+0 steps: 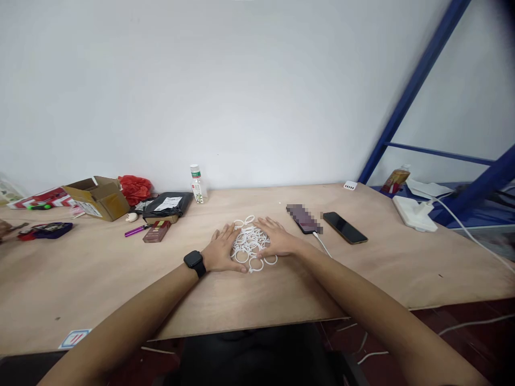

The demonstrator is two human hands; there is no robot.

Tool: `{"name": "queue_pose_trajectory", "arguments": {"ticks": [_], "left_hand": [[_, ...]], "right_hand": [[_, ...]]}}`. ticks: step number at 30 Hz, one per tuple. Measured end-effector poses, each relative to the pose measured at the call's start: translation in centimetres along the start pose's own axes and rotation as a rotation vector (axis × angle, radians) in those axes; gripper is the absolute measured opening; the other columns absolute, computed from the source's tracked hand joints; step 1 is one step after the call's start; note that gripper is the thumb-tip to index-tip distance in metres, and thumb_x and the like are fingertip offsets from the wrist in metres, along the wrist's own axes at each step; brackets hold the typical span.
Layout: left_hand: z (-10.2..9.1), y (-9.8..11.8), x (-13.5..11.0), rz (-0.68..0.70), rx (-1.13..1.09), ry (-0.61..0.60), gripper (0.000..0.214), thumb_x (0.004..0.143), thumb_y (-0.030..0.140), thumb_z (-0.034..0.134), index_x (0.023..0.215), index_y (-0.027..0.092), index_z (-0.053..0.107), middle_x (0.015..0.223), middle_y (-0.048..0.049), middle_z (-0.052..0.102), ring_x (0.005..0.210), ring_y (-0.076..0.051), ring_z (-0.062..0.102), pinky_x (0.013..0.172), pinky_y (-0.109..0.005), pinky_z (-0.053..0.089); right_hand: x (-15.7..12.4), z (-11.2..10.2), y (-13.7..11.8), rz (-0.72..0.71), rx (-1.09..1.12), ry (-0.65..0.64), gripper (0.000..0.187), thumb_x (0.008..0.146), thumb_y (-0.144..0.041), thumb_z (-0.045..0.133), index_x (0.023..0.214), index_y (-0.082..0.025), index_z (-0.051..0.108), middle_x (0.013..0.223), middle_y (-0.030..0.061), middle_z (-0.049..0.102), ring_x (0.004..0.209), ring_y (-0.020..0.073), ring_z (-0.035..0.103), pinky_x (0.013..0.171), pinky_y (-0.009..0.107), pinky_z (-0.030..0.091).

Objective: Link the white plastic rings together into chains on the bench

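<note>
A heap of small white rings (250, 239), like plastic curtain rings, lies on the wooden table (225, 305) in front of me. My left hand (222, 251) rests along the left side of the heap, fingers stretched out and thumb pointing toward its near edge. Against the right side lies my right hand (277, 238), also with fingers spread. Both hands touch the outer rings, and neither grips one. A few rings stick out at the far and near ends of the heap. Fingers cover part of its sides. A black watch (195, 261) is on my left wrist.
Right of the heap lie a phone (303, 219) on a white cable and a second dark phone (345, 228). A bottle (198, 185), black parcel (169, 205), dark red box (156, 231) and open carton (98, 198) stand left. A power strip (414, 213) lies far right.
</note>
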State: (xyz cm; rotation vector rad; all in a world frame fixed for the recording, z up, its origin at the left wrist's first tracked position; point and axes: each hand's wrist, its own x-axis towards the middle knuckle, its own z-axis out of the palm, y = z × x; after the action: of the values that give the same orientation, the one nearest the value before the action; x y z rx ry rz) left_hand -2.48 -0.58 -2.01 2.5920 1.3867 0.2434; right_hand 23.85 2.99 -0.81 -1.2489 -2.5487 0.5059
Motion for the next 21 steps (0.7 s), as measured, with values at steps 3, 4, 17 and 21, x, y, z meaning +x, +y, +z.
{"name": "queue_pose_trajectory", "arguments": {"ticks": [3,4,17,21], "left_hand": [[0.5,-0.2,1.0,-0.003,0.007,0.003,0.125,0.056,0.083,0.061,0.153,0.022,0.012,0.159,-0.0188,0.007,0.145,-0.041,0.005,0.112,-0.062,0.008],[0.6,-0.2,1.4,-0.005,0.007,0.003,0.125,0.056,0.084,0.061,0.153,0.023,0.012,0.159,-0.0186,0.008,0.145,-0.041,0.006,0.112,-0.062,0.008],[0.2,-1.3,4.4,-0.107,-0.017,0.073,0.109,0.069,0.082,0.050,0.152,0.020,0.016,0.158,-0.0175,0.019,0.145,-0.039,0.015,0.113,-0.060,0.013],[-0.1,-1.7,3.0,-0.112,0.003,0.070,0.115,0.066,0.083,0.051,0.153,0.020,0.012,0.159,-0.0170,0.011,0.145,-0.040,0.009,0.113,-0.060,0.009]], "right_hand": [[0.6,0.2,-0.1,-0.003,-0.014,-0.051,0.117,0.055,-0.066,0.078,0.152,-0.030,0.023,0.160,0.0092,0.013,0.146,0.0388,0.006,0.116,0.056,0.008],[0.9,0.3,0.0,-0.004,-0.015,-0.056,0.118,0.054,-0.066,0.077,0.152,-0.029,0.023,0.160,0.0100,0.013,0.146,0.0391,0.006,0.115,0.056,0.008],[4.6,0.6,1.8,0.040,0.005,0.173,0.087,0.073,-0.063,0.066,0.144,-0.020,0.041,0.145,0.0125,0.046,0.132,0.0302,0.042,0.111,0.044,0.030],[2.9,0.0,2.3,0.070,-0.006,0.089,0.107,0.064,-0.073,0.067,0.151,-0.023,0.028,0.154,0.0119,0.030,0.143,0.0346,0.024,0.115,0.049,0.020]]}}
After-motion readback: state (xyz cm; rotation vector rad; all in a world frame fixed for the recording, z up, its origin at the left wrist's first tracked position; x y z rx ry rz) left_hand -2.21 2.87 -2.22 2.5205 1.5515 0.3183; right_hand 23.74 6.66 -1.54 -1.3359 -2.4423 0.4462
